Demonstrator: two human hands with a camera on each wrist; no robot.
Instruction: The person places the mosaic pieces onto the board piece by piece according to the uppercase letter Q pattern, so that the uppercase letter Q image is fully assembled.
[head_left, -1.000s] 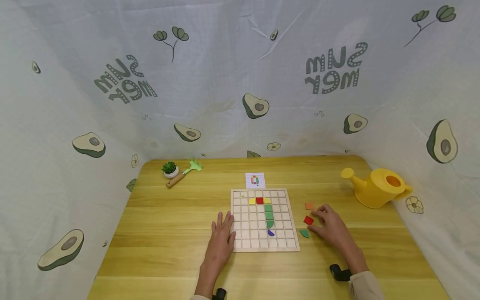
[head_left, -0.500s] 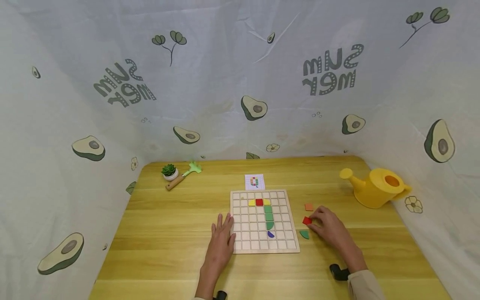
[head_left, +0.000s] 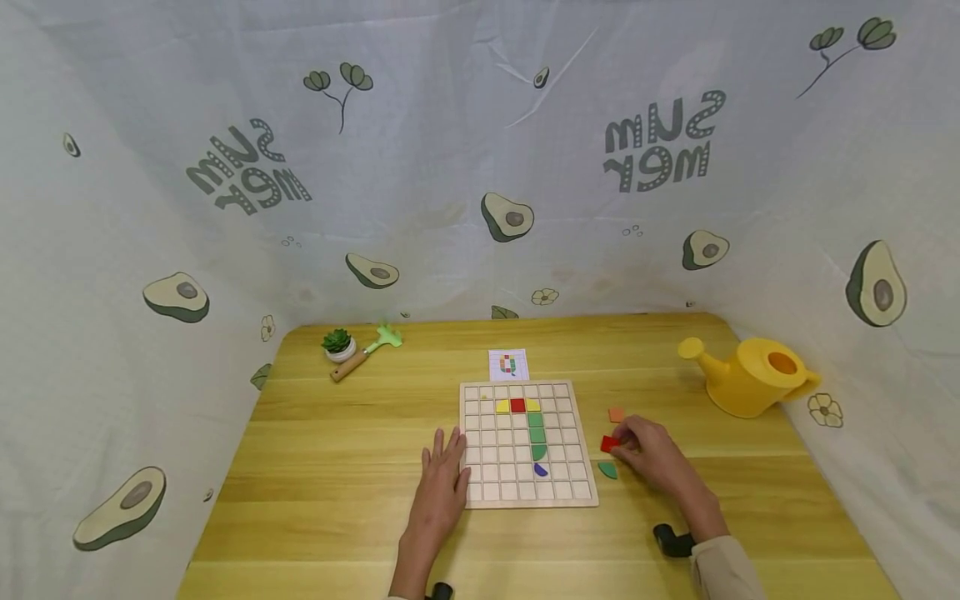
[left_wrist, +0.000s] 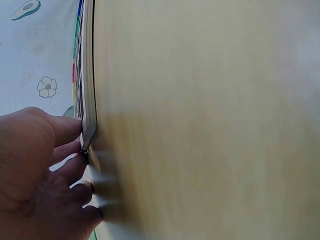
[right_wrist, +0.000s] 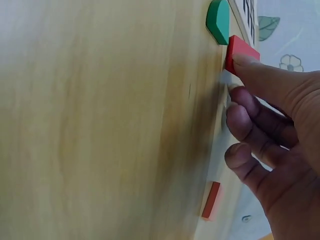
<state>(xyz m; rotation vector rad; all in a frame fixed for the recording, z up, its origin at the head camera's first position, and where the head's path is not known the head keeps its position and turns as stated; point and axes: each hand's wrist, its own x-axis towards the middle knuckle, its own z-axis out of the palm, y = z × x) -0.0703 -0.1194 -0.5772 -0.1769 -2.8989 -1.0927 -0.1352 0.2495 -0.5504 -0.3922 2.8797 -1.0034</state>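
My right hand (head_left: 652, 454) pinches a red square tile (head_left: 606, 443) at the right of the wooden grid board (head_left: 558, 442). In the right wrist view the thumb presses on the red tile's face, and a green quarter-round tile lies close by. My left hand (head_left: 441, 483) rests at the board's left edge with fingers extended; in the left wrist view its thumb (left_wrist: 67, 129) touches the board's edge. On the board lie two yellow tiles, a red square (head_left: 517, 406), a column of green tiles (head_left: 537, 434) and a blue tile (head_left: 541, 470).
An orange square tile (head_left: 616, 414) and the green quarter-round tile (head_left: 607, 471) lie right of the board. Behind it is a pattern card (head_left: 508, 365). A yellow watering can (head_left: 753, 379) stands at the right; a potted succulent (head_left: 339, 343) and a small hand rake (head_left: 360, 357) are at back left.
My right hand has closed thumb and fingers on the red tile and shifted it slightly left, toward the board. The left hand stays at the board's edge.
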